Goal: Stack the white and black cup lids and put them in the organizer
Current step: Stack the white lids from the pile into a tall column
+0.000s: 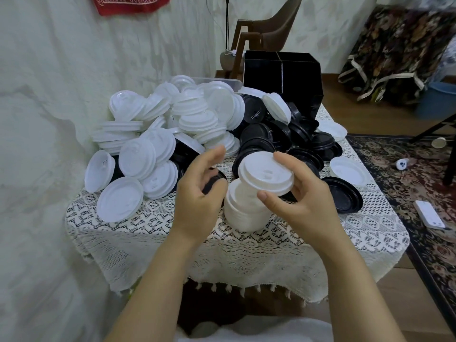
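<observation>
My right hand (303, 193) pinches a white lid (266, 172) by its rim, tilted just above a short stack of white lids (244, 213) standing on the lace tablecloth. To the left of the stack my left hand (199, 188) hovers with relaxed fingers and holds nothing; a black lid (214, 180) lies partly hidden behind it. A heap of white lids (162, 129) fills the table's left and back. Black lids (278, 137) are piled in the middle right. The black organizer (281, 72) stands at the far edge of the table.
A single black lid (343, 193) and a white lid (348, 170) lie on the right of the lace-covered table (271, 255). A wall runs along the left. A chair (266, 33) stands behind the organizer. On the patterned rug at right lies a white remote (428, 214).
</observation>
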Motion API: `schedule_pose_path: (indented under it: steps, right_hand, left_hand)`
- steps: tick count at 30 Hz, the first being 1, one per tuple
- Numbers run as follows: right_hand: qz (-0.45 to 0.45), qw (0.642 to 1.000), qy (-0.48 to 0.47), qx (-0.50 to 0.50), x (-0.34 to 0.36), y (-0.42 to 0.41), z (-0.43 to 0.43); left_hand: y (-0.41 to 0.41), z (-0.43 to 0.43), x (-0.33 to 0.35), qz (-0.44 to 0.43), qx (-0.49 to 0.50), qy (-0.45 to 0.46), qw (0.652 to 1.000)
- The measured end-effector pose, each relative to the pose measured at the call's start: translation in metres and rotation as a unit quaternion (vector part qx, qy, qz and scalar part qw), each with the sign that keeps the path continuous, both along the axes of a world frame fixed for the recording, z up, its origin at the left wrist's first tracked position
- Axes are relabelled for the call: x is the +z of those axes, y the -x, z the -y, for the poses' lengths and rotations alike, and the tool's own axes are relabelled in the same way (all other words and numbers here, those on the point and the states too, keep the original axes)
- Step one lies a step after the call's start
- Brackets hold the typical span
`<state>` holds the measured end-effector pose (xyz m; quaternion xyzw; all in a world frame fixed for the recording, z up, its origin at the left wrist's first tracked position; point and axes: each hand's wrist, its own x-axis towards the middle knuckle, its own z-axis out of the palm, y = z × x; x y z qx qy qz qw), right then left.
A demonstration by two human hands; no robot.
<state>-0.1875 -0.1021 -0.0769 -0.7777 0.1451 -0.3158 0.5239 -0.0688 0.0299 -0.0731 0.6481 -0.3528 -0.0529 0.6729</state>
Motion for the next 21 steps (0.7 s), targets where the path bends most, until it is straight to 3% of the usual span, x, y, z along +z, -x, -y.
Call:
schedule_pose_path:
  steps: [6, 21]
  right_hand:
    - [-0.04, 0.999, 0.023, 0.019, -0.004, -0.003, -0.001]
    - [-0.173, 0.982, 0.062, 0.042, -0.012, -0.001, -0.002]
  left_hand:
    - [-0.01, -0.007, -0.005, -0.048, -0.155, -0.093, 0.982]
    - [-0.017, -0.013, -0.013, 0.049, -0.1, -0.23, 0.967]
